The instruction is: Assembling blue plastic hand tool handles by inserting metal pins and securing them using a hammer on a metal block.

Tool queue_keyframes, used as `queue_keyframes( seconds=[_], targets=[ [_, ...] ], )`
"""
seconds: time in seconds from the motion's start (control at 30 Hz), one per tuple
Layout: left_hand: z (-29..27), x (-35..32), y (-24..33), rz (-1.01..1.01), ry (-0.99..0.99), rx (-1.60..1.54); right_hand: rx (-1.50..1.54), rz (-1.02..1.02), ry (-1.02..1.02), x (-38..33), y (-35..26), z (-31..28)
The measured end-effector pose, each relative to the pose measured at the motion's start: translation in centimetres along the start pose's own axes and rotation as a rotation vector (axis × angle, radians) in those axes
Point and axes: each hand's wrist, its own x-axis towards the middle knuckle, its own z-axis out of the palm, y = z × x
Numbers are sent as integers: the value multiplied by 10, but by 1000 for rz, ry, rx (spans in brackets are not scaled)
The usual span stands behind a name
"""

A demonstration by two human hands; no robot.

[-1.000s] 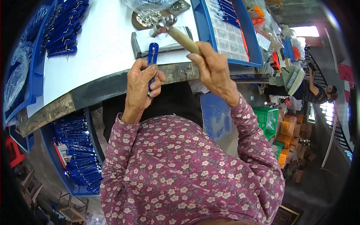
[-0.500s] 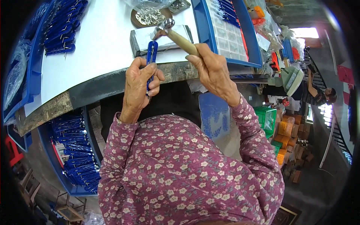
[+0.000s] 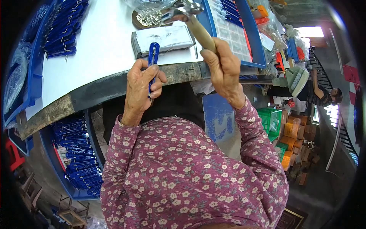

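Note:
My left hand (image 3: 143,86) is closed round a slim blue handle-like piece (image 3: 153,57) with a long slot and metal parts inside. Its upper end reaches the near left corner of a metal block (image 3: 167,39) on the table. In my right hand (image 3: 225,72) is a hammer (image 3: 201,34), gripped by its pale wooden handle. The shiny hammer head is raised beyond the block, above the table, and somewhat blurred. Behind the block sits a round brown dish (image 3: 146,19) holding many small metal pins.
Blue trays of similar blue pieces stand at the left (image 3: 34,76) and below the table edge (image 3: 97,152). To the right is a blue tray (image 3: 214,30) with a clear compartment box (image 3: 233,40). A blue stool (image 3: 218,116) is below. Another person (image 3: 324,93) is at far right.
My right hand has lifted the hammer up and to the right, away from the blue piece, uncovering the block's top. My left hand and the blue piece stay almost still.

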Motion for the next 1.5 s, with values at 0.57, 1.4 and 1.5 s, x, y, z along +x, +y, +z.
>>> queue_keyframes(
  seconds=[0.57, 1.4, 1.5],
  targets=[
    [1, 0, 1, 7, -34, 11, 555, 681, -269, -11, 49, 20],
    [17, -12, 4, -44, -171, 54, 691, 486, -237, 20, 19, 41],
    [16, -12, 6, -47, -159, 49, 685, 473, -271, 22, 20, 41]
  ],
)
